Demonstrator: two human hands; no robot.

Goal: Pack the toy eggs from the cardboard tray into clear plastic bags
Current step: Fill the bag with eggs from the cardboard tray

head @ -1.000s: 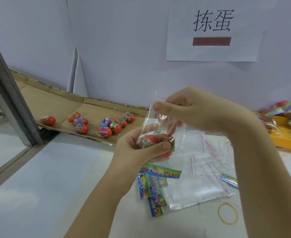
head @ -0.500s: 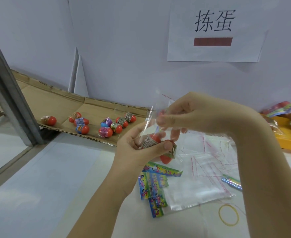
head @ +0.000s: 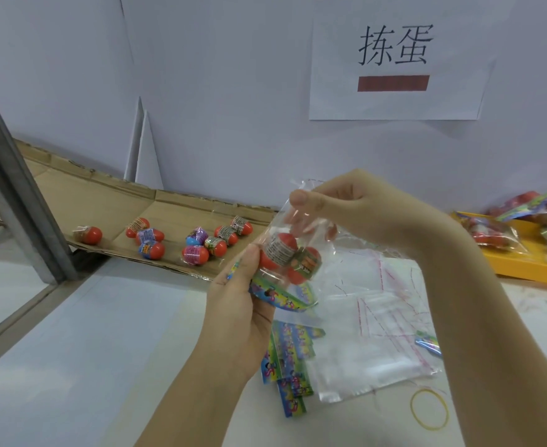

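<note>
A thin yellow rubber band (head: 428, 409) and a flat pile of clear plastic bags (head: 362, 356) lie on the white tabletop (head: 88, 350). Above them, the left hand (head: 243, 304) curls round the bottom of a clear plastic bag (head: 311, 235) with red toy eggs (head: 283, 248) inside. The right hand (head: 362, 214) pinches its top. The bag stands tall, mouth up. Behind it, loose red toy eggs (head: 215, 246) lie on the flat brown cardboard tray (head: 104, 201) by the pale wall (head: 233, 91).

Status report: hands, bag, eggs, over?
Left hand grips bagged eggs plus card. Right hand pinches bag top. Loose eggs on tray. Nothing in the way.
</note>
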